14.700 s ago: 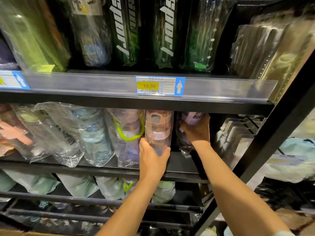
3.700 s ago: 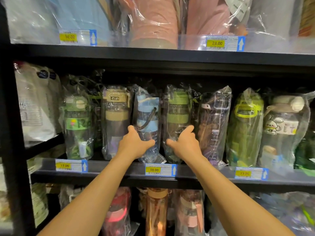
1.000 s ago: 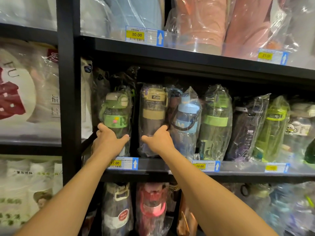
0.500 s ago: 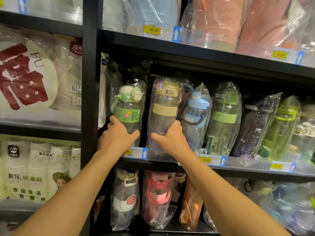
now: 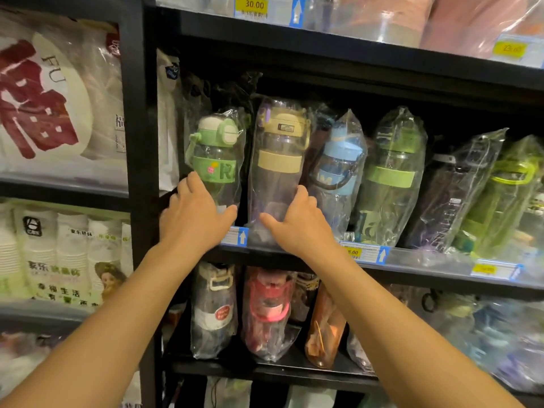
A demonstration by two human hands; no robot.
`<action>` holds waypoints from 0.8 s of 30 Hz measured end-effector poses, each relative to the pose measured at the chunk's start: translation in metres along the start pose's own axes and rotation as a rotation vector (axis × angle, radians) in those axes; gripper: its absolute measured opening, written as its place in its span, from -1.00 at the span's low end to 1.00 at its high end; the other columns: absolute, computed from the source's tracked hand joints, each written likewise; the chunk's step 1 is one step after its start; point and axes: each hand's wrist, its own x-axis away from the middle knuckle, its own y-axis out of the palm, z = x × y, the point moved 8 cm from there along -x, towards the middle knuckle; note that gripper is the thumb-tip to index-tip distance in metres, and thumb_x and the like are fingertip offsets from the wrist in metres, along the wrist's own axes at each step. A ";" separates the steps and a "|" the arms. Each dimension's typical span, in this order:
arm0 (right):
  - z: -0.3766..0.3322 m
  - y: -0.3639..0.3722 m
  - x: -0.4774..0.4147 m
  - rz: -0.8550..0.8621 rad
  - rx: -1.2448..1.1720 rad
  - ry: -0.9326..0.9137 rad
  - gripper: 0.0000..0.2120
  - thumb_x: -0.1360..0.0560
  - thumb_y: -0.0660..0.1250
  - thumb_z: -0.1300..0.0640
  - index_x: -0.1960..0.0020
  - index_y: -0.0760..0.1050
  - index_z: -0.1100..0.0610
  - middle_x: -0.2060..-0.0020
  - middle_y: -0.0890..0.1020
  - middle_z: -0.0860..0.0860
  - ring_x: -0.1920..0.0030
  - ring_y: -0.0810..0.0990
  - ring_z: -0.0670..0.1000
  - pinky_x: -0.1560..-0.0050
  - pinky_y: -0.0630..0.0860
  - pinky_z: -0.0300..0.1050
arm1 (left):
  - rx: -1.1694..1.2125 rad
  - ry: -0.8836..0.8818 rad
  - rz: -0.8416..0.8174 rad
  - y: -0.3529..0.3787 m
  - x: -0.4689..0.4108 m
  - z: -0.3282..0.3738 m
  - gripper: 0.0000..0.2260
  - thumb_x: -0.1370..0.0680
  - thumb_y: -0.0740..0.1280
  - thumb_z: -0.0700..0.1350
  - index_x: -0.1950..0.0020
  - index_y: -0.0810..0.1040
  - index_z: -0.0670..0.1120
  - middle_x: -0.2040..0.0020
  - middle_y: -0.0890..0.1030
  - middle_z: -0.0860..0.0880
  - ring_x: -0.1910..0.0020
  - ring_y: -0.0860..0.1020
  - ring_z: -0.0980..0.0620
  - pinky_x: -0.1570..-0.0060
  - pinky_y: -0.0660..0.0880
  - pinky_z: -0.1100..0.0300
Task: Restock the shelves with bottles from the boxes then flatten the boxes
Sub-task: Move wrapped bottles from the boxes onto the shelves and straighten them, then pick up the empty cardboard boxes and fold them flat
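Plastic-wrapped bottles stand in a row on the black middle shelf [image 5: 418, 262]. My left hand [image 5: 195, 214] grips the lower part of the small green bottle [image 5: 216, 154] at the row's left end. My right hand [image 5: 298, 223] holds the base of the taller beige-lidded bottle [image 5: 278, 160] beside it, thumb on its left side and fingers on its right. To the right stand a blue-lidded bottle [image 5: 338, 163], a green-banded bottle [image 5: 393, 175], a dark bottle [image 5: 450, 192] and a lime bottle [image 5: 506, 189]. No boxes are in view.
A black upright post [image 5: 135, 119] separates this bay from packs of paper cups [image 5: 53, 101] on the left. Pink bottles [image 5: 382, 19] fill the shelf above. The shelf below holds more wrapped bottles, including a red one [image 5: 268, 312] and an orange one [image 5: 323, 328].
A few seconds ago my hands were on bottles further right. Over the last second they have stayed on the green and beige-lidded bottles while the view drew closer.
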 end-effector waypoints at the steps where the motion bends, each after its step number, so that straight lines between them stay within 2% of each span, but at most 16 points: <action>1: 0.000 -0.003 0.005 -0.019 0.029 -0.029 -0.08 -0.55 0.33 -0.31 -0.63 -0.02 0.17 -0.49 0.30 0.18 -0.44 0.38 0.26 -0.29 0.44 0.17 | -0.037 0.005 -0.002 -0.003 0.007 0.004 -0.12 -0.54 0.36 0.30 -0.62 0.06 -0.17 -0.57 0.26 -0.20 -0.45 0.38 -0.27 -0.23 0.45 -0.20; 5: 0.004 -0.015 0.031 -0.125 0.097 -0.182 -0.22 -0.61 0.25 -0.29 -0.60 0.12 0.18 -0.46 0.31 0.17 -0.44 0.33 0.26 -0.31 0.40 0.14 | -0.189 -0.008 -0.021 -0.012 0.039 0.020 -0.29 -0.57 0.31 0.30 -0.54 0.26 -0.12 -0.50 0.35 -0.16 -0.38 0.42 -0.25 -0.11 0.46 -0.10; 7: 0.011 -0.024 0.046 -0.158 0.099 -0.252 -0.35 -0.62 0.23 -0.28 -0.48 0.29 0.18 -0.38 0.38 0.16 -0.38 0.38 0.25 -0.29 0.42 0.13 | -0.237 -0.045 -0.043 -0.015 0.061 0.030 -0.36 -0.57 0.30 0.29 -0.48 0.35 -0.10 -0.46 0.40 -0.15 -0.35 0.44 -0.25 -0.04 0.42 -0.06; 9: 0.019 -0.035 0.061 -0.149 0.124 -0.330 -0.44 -0.62 0.23 -0.25 -0.39 0.37 0.18 -0.31 0.43 0.15 -0.31 0.41 0.25 -0.25 0.43 0.13 | -0.277 -0.073 -0.046 -0.016 0.085 0.042 -0.41 -0.57 0.31 0.28 -0.43 0.40 -0.10 -0.41 0.45 -0.16 -0.33 0.47 -0.26 -0.10 0.48 -0.07; 11: 0.026 -0.042 0.078 -0.120 0.154 -0.418 -0.45 -0.63 0.22 -0.24 -0.41 0.37 0.17 -0.32 0.44 0.15 -0.30 0.41 0.25 -0.25 0.43 0.14 | -0.304 -0.101 -0.042 -0.017 0.113 0.053 -0.43 -0.55 0.33 0.27 -0.40 0.45 -0.09 -0.35 0.50 -0.17 -0.29 0.51 -0.27 -0.14 0.53 -0.12; 14: 0.031 -0.039 0.109 -0.136 0.144 -0.541 -0.41 -0.62 0.22 -0.25 -0.46 0.35 0.16 -0.35 0.44 0.14 -0.32 0.40 0.25 -0.27 0.42 0.15 | -0.358 -0.166 -0.069 -0.013 0.162 0.061 -0.42 -0.54 0.33 0.28 -0.39 0.48 -0.09 -0.29 0.56 -0.18 -0.23 0.54 -0.30 -0.10 0.54 -0.12; 16: 0.035 -0.026 0.132 -0.199 0.138 -0.602 -0.38 -0.62 0.22 -0.26 -0.49 0.34 0.15 -0.37 0.44 0.14 -0.34 0.41 0.25 -0.28 0.42 0.15 | -0.379 -0.233 -0.101 -0.011 0.196 0.056 -0.42 -0.56 0.33 0.28 -0.41 0.48 -0.09 -0.30 0.57 -0.17 -0.25 0.54 -0.27 -0.12 0.55 -0.11; 20: 0.049 0.011 0.177 -0.336 0.113 -0.674 -0.42 -0.62 0.21 -0.23 -0.47 0.35 0.13 -0.33 0.45 0.13 -0.31 0.43 0.26 -0.23 0.46 0.13 | -0.407 -0.364 -0.177 -0.005 0.269 0.022 -0.51 -0.59 0.31 0.26 -0.32 0.51 -0.08 -0.25 0.58 -0.14 -0.21 0.55 -0.23 -0.09 0.57 -0.12; 24: 0.065 0.063 0.226 -0.507 0.140 -0.699 -0.38 -0.65 0.17 -0.23 -0.53 0.28 0.16 -0.36 0.42 0.15 -0.33 0.41 0.26 -0.28 0.46 0.18 | -0.417 -0.554 -0.270 0.005 0.341 -0.032 -0.42 -0.60 0.25 0.30 -0.48 0.40 -0.05 -0.42 0.49 -0.10 -0.33 0.50 -0.20 -0.20 0.52 -0.11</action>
